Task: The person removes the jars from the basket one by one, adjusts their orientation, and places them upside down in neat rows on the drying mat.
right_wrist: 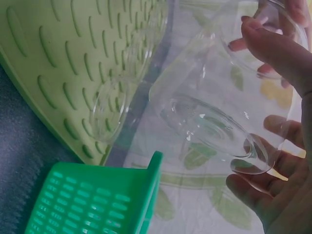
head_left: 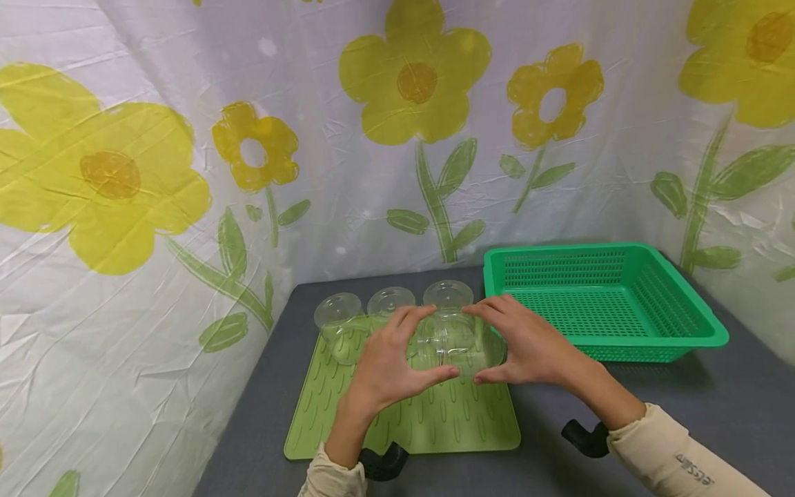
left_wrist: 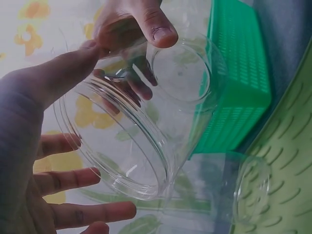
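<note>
Grey table (head_left: pixel 714 414), both hands gripping clear jar (head_left: pixel 456 345), green basket (head_left: pixel 695 338) empty

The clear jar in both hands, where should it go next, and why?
Probably a short carry to the right, into the green basket. Both the left hand and the right hand grip the clear jar above the green mat, and the basket stands open beside it.

both my arms reach forward, cream sleeves at the wrists. my left hand (head_left: pixel 388 362) and right hand (head_left: pixel 524 345) face each other, fingers curved and spread, thumbs low and pointing inward, index fingertips nearly meeting on top. each wrist carries a black mount underneath.
</note>
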A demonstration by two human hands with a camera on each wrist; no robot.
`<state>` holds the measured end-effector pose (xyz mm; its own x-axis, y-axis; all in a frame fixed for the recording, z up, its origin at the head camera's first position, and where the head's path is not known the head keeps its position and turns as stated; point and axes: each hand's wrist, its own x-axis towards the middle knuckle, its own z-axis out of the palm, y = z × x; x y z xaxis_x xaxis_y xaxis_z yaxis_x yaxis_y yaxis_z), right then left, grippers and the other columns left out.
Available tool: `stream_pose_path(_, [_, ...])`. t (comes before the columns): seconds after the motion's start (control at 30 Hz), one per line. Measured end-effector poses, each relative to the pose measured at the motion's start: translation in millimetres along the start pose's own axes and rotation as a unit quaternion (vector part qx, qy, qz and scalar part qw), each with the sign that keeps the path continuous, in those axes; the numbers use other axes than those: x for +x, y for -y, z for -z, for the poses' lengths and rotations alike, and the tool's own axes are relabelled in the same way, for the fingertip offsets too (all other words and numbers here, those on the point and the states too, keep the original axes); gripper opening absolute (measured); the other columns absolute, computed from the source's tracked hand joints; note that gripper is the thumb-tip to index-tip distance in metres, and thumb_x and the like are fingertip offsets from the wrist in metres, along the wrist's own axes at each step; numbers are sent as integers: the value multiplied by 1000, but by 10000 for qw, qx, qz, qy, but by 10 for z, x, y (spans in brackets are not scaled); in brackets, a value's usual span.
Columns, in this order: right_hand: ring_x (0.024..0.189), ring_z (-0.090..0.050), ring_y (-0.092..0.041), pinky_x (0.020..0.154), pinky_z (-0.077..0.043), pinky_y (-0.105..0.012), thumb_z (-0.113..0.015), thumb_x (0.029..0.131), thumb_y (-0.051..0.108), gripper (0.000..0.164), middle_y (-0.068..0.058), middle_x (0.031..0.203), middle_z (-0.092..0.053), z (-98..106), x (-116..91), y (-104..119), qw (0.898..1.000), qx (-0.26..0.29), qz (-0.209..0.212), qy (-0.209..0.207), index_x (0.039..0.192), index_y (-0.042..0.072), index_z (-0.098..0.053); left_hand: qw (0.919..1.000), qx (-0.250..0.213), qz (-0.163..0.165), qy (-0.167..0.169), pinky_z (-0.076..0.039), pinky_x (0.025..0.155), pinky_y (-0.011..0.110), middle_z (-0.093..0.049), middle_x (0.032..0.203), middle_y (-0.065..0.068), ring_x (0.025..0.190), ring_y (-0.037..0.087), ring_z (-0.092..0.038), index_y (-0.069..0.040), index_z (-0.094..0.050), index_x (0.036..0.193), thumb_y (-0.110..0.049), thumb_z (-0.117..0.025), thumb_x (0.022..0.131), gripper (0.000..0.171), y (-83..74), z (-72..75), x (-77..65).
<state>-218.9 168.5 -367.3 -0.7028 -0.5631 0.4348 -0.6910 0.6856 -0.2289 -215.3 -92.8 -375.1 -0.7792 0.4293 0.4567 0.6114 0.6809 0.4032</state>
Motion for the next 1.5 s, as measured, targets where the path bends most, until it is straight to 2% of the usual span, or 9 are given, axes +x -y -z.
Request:
stream_pose_path(0.13, [117,-58,-23,90,-55,-46,-92,67,55,96,-3,131,-61,1,10,3,9999,-100,53,-21,144,12,-55,9996,-261,21,64,-53,76,27,-55,141,-8,99,15,-65,-29,-49,149,-59,-84,76,87,-3,1,-8])
stream_pose_path(0.23, [117,-59,-23,90,-55,-47,-93,66,55,96,-3,131,-61,2,15,9,9999,-111,50,-8,144,12,-55,9987,-484,46,119,-54,76,29,-54,141,-7,100,18,-66,-28,-48,149,-56,-85,76,86,6,-2,-15])
stream_pose_path(0.4, [117,-58,-23,91,-55,-46,-93,64,56,98,-2,130,-61,-8,27,23,9999,-117,68,6,144,13,-56,9974,-700,122,152,-55,79,32,-54,140,-7,101,15,-65,-30,-49,147,-54,-86,76,84,38,-14,-25])
stream_pose_path(0.6, [119,-58,-23,93,-54,-46,-92,64,60,101,-3,134,-60,-9,29,29,9999,-88,125,7,146,14,-54,9959,-902,49,-14,-53,79,30,-56,140,-5,100,17,-64,-30,-51,145,-50,-87,76,81,88,-31,-44])
stream_pose_path(0.77, [128,-56,-28,100,-51,-52,-89,66,62,108,-7,142,-56,0,29,28,10000,29,91,-26,152,14,-47,9953,-949,55,-195,-53,79,30,-56,140,-8,100,16,-65,-31,-51,145,-50,-87,76,80,114,-32,-72])
stream_pose_path(0.97, [136,-49,-34,104,-47,-60,-88,66,65,115,-11,151,-49,14,6,11,9987,453,-219,-105,157,14,-39,9931,-1103,2,-406,-53,77,30,-55,142,-3,99,13,-65,-31,-50,146,-47,-86,78,79,142,-34,-112])
stream_pose_path(1.17, [136,-47,-39,100,-46,-65,-93,67,51,115,-15,150,-49,21,-24,-55,9925,1065,-594,-120,158,12,-35,9901,-1320,126,-454,-52,74,29,-54,145,-4,101,15,-68,-35,-48,147,-45,-86,79,78,191,-32,-159])
stream_pose_path(1.33, [131,-51,-36,99,-48,-63,-94,68,44,112,-12,149,-48,12,-69,-118,9842,1589,-773,-78,158,14,-35,9854,-1600,139,-571,-50,73,28,-54,144,-2,103,22,-70,-26,-50,147,-41,-85,80,77,231,-22,-195])
stream_pose_path(1.5, [128,-55,-31,101,-48,-60,-94,72,38,106,-6,147,-49,-7,-90,-148,9715,2217,-838,-63,159,22,-35,9818,-1769,60,-684,-52,73,32,-54,144,-1,104,20,-70,-26,-49,149,-43,-83,82,77,254,-20,-217])
